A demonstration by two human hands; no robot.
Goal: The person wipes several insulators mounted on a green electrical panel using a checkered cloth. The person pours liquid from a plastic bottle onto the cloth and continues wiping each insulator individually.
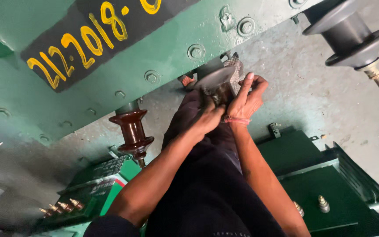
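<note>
Right now both my hands are up at 12 o'clock, close together, on the middle insulator (218,81), a dark ribbed post that sticks out of the green metal lid (172,48). My left hand (208,117) is wrapped around the lower part of the post, fingers curled shut on it. My right hand (247,100) is pressed on the other side, at about 1 o'clock from the left one, with the fingers stretched up along the wide gray disc at the top of the post. A pink band (234,119) sits on my right wrist. The two hands touch each other near the wrists.

At 9 o'clock from my hands stands a shiny brown insulator (132,131), well apart from them. Far off at 2 o'clock is a gray insulator (349,37) with a brass stud (375,74) at its tip. Round bolts (195,52) run along the lid's edge. A black patch (88,35) with yellow painted marks is at 10 o'clock.

Down at 4 o'clock lies a dark green box (330,184) with a small brass stud (323,204) on it. My dark trousers (207,193) fill the bottom between my arms.
</note>
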